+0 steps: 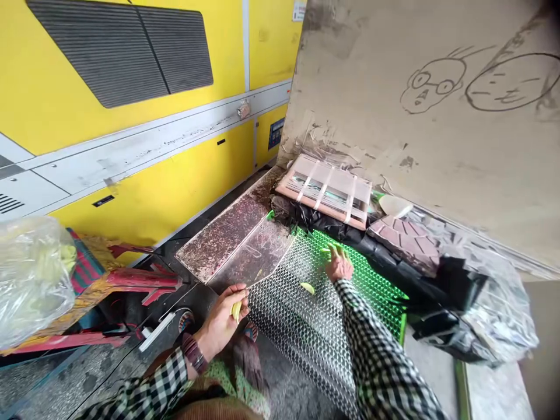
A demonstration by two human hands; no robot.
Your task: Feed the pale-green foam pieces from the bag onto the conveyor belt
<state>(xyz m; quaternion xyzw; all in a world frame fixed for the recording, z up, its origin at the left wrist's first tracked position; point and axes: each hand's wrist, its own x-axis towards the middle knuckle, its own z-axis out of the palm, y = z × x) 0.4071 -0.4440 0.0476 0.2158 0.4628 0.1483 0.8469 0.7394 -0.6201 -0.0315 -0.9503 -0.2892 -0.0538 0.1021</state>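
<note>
Bubble wrap (297,332) lies between the 2 hands, in front of a leaning board (415,99).
The left hand (223,321) grips a small sliver (237,310) at the wrap's edge; the right hand (339,262) rests on the wrap, above a mesh sheet (371,274), a second sliver (307,288) just beside it. A clear plastic sheet (251,254) lies behind the left hand, beside a grimy glass slab (223,233). A strapped bundle of panes (326,191) sits on black plastic (332,219) at the board's foot. A machine cabinet (131,116) runs along the left, a plastic bag (32,280) before it.
</note>
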